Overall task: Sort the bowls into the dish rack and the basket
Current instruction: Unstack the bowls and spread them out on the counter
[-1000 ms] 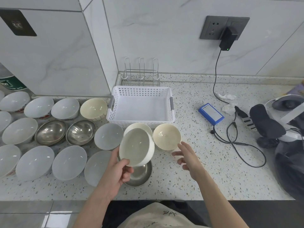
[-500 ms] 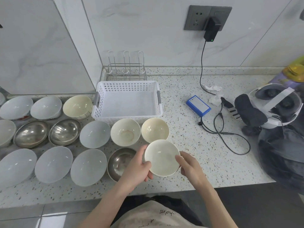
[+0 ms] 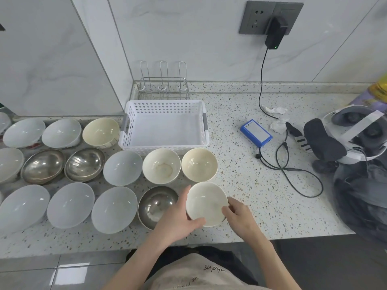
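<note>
A cream bowl (image 3: 206, 203) is held near the counter's front edge between my left hand (image 3: 178, 218), gripping its left rim, and my right hand (image 3: 240, 216), gripping its right rim. Behind it stand two more cream bowls (image 3: 161, 165) (image 3: 199, 164). To the left a steel bowl (image 3: 156, 205) sits beside several white bowls (image 3: 114, 209) and two steel bowls (image 3: 84, 164). The white perforated basket (image 3: 134, 109) is empty, and the wire dish rack (image 3: 163, 88) stands behind it against the wall, also empty.
A blue box (image 3: 256, 132), a black cable (image 3: 293, 170) running up to a wall charger (image 3: 274, 34), crumpled tissue (image 3: 276, 110) and a white headset (image 3: 356, 132) lie on the right of the speckled counter (image 3: 240, 195). A dark bag (image 3: 364, 195) sits at the right edge.
The cream bowl came down from in front of the basket toward the counter's front edge. My right hand has closed on its right rim, so both hands hold it now.
</note>
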Motion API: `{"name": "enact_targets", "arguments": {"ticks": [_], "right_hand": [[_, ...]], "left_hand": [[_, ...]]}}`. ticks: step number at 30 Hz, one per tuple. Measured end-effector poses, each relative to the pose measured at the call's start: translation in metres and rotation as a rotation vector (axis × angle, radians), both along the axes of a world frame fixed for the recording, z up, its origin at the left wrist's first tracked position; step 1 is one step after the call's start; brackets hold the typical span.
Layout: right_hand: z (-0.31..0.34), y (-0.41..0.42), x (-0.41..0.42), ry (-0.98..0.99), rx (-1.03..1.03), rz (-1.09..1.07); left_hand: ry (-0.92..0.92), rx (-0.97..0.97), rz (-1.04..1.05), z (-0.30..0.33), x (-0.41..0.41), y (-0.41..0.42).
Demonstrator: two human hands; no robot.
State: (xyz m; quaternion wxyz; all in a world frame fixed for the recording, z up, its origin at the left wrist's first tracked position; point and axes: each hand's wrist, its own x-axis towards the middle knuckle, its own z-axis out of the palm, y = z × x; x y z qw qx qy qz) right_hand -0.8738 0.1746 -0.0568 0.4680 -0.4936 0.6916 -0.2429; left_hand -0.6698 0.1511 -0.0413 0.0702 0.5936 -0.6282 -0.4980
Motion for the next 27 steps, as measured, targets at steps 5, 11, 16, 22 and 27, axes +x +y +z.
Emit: {"name": "enact_targets", "arguments": {"ticks": [5,11,16,22,27], "right_hand": [[-0.0043,-0.001,0.0031,0.007,0.023,0.007],[-0.0076,0.0001,0.0064,-0.004,0.039,0.014],[-0.007,-0.0012,0.0059,0.0,0.034,0.02],[-0.0068,-0.0058,0.0039,0.019,0.061,0.065],[-0.0072,-0.0083,0.0007,0.032,0.119,0.088]], "left_hand": [[-0.076,-0.082,-0.068,-0.0003,-0.0008,0.0019],[-0.178,-0.118,-0.078,0.003,-0.0002,-0.0007],[-0.217,-0.128,-0.09,0.0032,-0.0021,-0.0014],[-0.285,-0.127,-0.095,0.0058,-0.0022,-0.0026],[-0.337,-0.1,-0.108,0.004,-0.0025,-0.0029]]}}
